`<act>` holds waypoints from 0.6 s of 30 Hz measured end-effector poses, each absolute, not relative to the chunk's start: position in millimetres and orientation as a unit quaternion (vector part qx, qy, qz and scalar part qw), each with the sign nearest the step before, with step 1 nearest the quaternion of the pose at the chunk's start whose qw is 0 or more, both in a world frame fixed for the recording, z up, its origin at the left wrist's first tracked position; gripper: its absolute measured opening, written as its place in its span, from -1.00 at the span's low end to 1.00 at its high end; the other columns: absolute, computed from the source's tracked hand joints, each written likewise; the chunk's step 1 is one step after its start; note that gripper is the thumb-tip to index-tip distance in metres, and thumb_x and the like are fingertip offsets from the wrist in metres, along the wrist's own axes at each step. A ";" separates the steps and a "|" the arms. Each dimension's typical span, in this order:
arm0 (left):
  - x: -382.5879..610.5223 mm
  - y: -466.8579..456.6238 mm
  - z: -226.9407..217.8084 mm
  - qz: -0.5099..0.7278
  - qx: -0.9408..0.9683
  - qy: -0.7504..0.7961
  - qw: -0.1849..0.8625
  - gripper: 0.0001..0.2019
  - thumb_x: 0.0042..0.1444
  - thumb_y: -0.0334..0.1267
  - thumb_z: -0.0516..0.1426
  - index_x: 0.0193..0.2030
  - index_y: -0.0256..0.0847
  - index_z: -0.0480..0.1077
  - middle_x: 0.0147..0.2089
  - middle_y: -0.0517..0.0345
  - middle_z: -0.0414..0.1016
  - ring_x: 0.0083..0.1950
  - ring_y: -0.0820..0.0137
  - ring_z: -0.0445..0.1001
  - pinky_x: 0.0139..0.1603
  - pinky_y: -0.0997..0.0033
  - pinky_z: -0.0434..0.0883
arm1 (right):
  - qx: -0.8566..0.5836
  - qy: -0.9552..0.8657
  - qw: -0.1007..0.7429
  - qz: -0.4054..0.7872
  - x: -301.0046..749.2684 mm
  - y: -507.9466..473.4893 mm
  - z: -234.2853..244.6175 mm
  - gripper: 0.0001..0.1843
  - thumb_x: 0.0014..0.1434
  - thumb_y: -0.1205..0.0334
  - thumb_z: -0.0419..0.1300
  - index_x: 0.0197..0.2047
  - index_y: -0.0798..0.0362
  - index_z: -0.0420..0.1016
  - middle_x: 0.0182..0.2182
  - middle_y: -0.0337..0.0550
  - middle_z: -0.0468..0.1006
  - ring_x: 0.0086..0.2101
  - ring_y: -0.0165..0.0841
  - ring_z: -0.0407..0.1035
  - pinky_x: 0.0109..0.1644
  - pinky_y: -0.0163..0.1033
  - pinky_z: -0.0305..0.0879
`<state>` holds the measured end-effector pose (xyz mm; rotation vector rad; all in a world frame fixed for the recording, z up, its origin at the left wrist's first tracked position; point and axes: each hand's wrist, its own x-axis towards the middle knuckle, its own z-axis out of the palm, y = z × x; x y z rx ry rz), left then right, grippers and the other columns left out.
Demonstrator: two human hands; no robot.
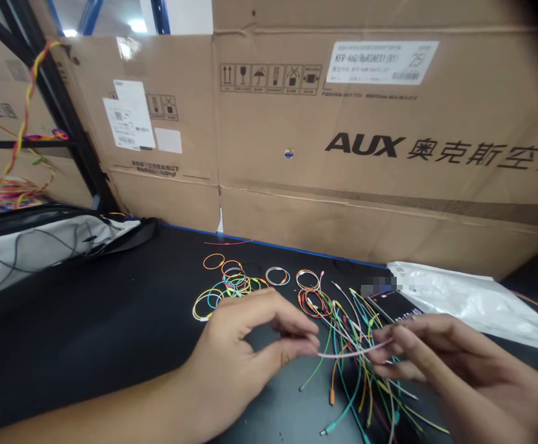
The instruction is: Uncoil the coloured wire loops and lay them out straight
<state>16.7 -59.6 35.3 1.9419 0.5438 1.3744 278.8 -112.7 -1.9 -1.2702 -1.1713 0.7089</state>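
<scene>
My left hand [250,345] pinches one end of a thin pink cord [349,353] between thumb and fingers. My right hand [439,361] pinches the cord's other end, so it stretches between both hands just above the black table [111,320]. Under my hands lies a loose pile of straight coloured cords [356,382] in green, yellow, orange and white. Beyond my left hand lie several cords tied into small coloured loops [232,283]. An orange-red bundle of loops [315,302] sits next to the pile.
Large cardboard boxes [379,160] wall off the back of the table. A white plastic bag [472,302] and a dark phone [393,305] lie at the right. A grey open bag [32,246] sits at the left, by a black rack [65,105] with more coloured cords.
</scene>
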 end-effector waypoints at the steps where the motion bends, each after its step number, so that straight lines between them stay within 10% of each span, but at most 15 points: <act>1: 15.3 -56.9 34.7 0.547 0.761 0.193 0.290 -0.85 0.20 -0.46 0.40 -0.12 -0.22 0.61 -0.28 0.17 0.72 -0.27 0.45 0.65 -0.17 0.50 0.52 | -0.532 -0.477 0.602 0.355 281.6 -108.3 0.5 -0.72 0.14 -0.06 0.53 -0.23 -0.08 0.67 -0.34 -0.13 0.78 -0.36 -0.18 0.73 -0.28 -0.24 0.74; 5: 13.9 -50.5 29.2 0.554 0.814 0.126 0.126 -0.68 0.16 -0.55 0.39 0.03 -0.32 0.53 -0.23 0.11 0.70 -0.28 0.42 0.62 -0.16 0.39 0.50 | -0.498 -0.373 0.613 0.487 279.4 -100.4 5.4 -0.63 -0.01 -0.07 0.62 -0.33 0.00 0.70 -0.37 -0.05 0.80 -0.36 -0.18 0.74 -0.27 -0.31 0.71; 18: 17.0 -53.6 28.0 0.498 0.848 0.090 0.158 -0.73 0.23 -0.39 0.39 0.02 -0.27 0.49 -0.25 0.14 0.70 -0.32 0.43 0.58 -0.19 0.33 0.43 | -0.460 -0.353 0.539 0.611 282.8 -103.4 4.7 -0.68 0.02 0.06 0.64 -0.28 -0.02 0.66 -0.40 -0.08 0.79 -0.39 -0.20 0.74 -0.31 -0.28 0.70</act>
